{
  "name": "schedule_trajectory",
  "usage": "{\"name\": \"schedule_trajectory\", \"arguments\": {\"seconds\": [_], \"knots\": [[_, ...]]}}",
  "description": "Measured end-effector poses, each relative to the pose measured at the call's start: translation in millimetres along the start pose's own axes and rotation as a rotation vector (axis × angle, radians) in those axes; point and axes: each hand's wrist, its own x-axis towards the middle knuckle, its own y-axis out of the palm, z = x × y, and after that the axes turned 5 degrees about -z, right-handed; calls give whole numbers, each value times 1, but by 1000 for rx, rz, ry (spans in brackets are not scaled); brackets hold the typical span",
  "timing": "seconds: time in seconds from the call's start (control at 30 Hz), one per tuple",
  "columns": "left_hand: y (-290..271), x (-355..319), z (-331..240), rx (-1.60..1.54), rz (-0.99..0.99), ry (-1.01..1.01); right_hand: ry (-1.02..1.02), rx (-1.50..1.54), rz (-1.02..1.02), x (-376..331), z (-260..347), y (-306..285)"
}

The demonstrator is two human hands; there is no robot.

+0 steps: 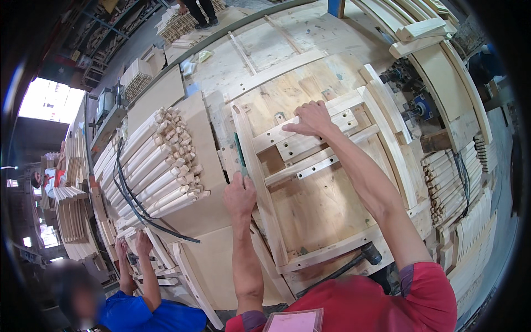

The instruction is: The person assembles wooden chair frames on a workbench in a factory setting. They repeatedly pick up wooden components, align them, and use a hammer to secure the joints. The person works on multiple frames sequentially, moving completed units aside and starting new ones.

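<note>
A pale wooden frame [259, 182] lies on a plywood work board in front of me, with long side pieces and drilled crosspieces. My right hand [314, 118] reaches across it and grips the upper crosspiece [271, 136], thumb pointing left and fingers curled over the far edge. At the frame's left side, my left hand [240, 195] is closed round the near end of a narrow green bar [239, 148]; what kind of tool or part it is, I cannot make out. A drilled block [293, 148] sits just below the crosspiece.
A black-headed mallet [369, 254] lies at the board's near edge. Bundled wooden spindles [160, 160] are stacked left, with black straps [130, 193]. Metal clamps or machine parts [417, 105] stand at right beside piled slats [420, 33]. A co-worker in blue [149, 312] works at lower left.
</note>
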Motion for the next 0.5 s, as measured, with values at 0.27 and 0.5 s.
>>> {"name": "schedule_trajectory", "arguments": {"seconds": [0.27,0.5], "knots": [[-7,1,-3,64,30,4,33,3,61,1,8,-7],[-6,-1,-2,98,7,4,27,-4,38,-1,10,-4]]}}
